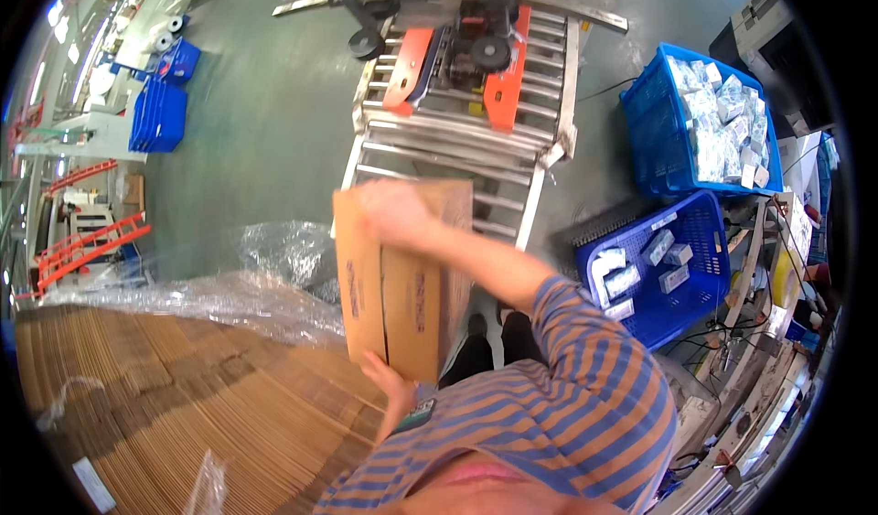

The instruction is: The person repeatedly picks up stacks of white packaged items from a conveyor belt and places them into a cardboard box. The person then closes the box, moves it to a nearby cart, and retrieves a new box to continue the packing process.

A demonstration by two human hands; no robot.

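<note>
A brown cardboard box [399,314] with a dark seam along its face is tilted in front of my body, by the near end of the roller conveyor. My right hand [393,213] is closed over the far end of the box, slightly blurred, with its fingertips partly hidden. Low on the near end, my left hand [390,382] grips the box's edge with the fingers and thumb against the cardboard. Printing runs along the face of the box.
The roller conveyor [448,158] leads to a box-sealing machine [466,53] with orange side plates. To the right are a light blue crate [654,149] full of small white boxes and a darker blue basket [631,309] with several. Flat cardboard stacks [201,405] and clear plastic wrap [210,291] lie left.
</note>
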